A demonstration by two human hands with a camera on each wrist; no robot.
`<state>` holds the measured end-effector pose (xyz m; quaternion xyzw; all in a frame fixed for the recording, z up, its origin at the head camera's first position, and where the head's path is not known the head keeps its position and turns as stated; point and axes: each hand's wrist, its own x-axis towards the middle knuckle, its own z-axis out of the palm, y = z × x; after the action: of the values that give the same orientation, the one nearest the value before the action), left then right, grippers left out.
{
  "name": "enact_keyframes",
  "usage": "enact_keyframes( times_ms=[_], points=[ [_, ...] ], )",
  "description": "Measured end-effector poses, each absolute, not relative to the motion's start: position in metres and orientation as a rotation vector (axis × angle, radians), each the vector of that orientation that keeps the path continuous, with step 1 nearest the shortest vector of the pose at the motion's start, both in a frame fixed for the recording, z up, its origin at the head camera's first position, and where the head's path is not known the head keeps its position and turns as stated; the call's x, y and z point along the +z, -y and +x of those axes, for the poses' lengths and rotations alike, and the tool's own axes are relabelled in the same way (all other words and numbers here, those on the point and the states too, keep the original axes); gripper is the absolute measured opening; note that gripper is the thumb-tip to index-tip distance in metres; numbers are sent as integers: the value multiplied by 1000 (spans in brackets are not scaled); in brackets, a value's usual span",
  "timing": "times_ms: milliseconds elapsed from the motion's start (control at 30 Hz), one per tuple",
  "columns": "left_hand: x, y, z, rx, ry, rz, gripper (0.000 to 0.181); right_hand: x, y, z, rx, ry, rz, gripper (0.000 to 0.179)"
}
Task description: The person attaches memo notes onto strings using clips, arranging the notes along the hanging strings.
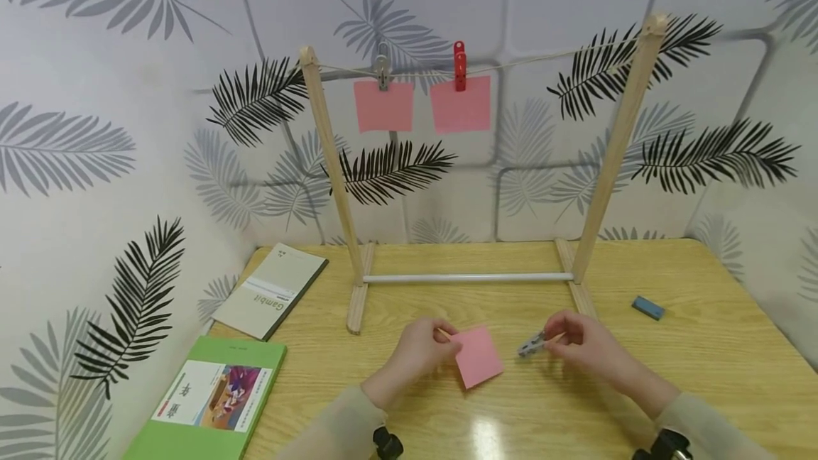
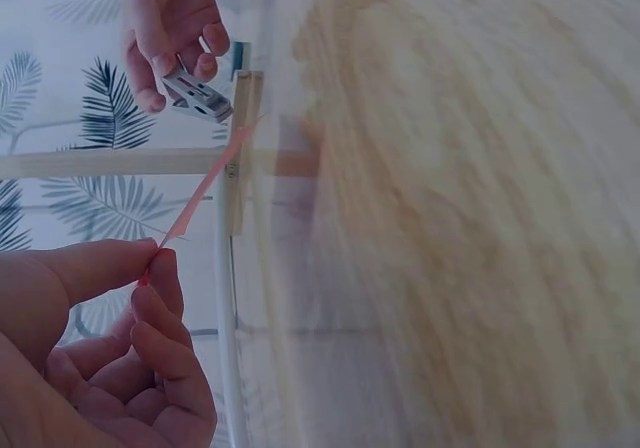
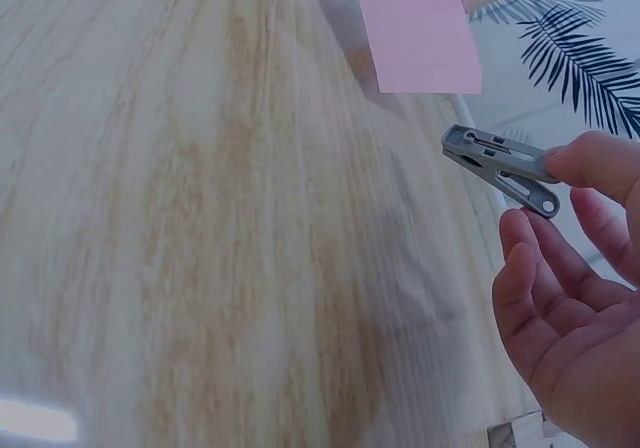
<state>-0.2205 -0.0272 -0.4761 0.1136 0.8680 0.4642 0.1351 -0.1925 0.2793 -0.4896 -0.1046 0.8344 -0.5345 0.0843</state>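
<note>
Between thumb and forefinger my left hand (image 1: 423,348) pinches one edge of a pink sticky note (image 1: 479,358); the left wrist view shows the note (image 2: 205,190) edge-on. My right hand (image 1: 583,345) holds a grey clothespin (image 1: 532,343) by its handle ends, its nose pointing left toward the note. In the right wrist view the clothespin (image 3: 505,168) is apart from the paper. Above and behind, a string between two wooden posts carries two more pink notes, one under a grey clothespin (image 1: 383,68), the other under a red clothespin (image 1: 460,66).
The wooden frame's right post (image 1: 616,155) and white crossbar (image 1: 466,277) stand behind my hands. At left lie a grey notebook (image 1: 271,291) and a green book (image 1: 255,375). A small blue block (image 1: 648,307) rests at right on the wooden table (image 1: 703,346).
</note>
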Motion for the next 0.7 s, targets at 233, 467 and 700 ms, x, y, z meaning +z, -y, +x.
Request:
enact_keyframes(
  times_ms=[233,467,700],
  points=[
    [-464,22,-225,1382,-2530,347,19,-482,-283,-190,-1607,-2512,-279,42],
    [-456,19,-229,1414,-2509,289,21,-477,-288,-187,-1585,-2525,-241,45],
    [-444,24,-234,1473,-2492,298,22,-470,-294,-183,-1541,-2547,-205,48]
  ],
)
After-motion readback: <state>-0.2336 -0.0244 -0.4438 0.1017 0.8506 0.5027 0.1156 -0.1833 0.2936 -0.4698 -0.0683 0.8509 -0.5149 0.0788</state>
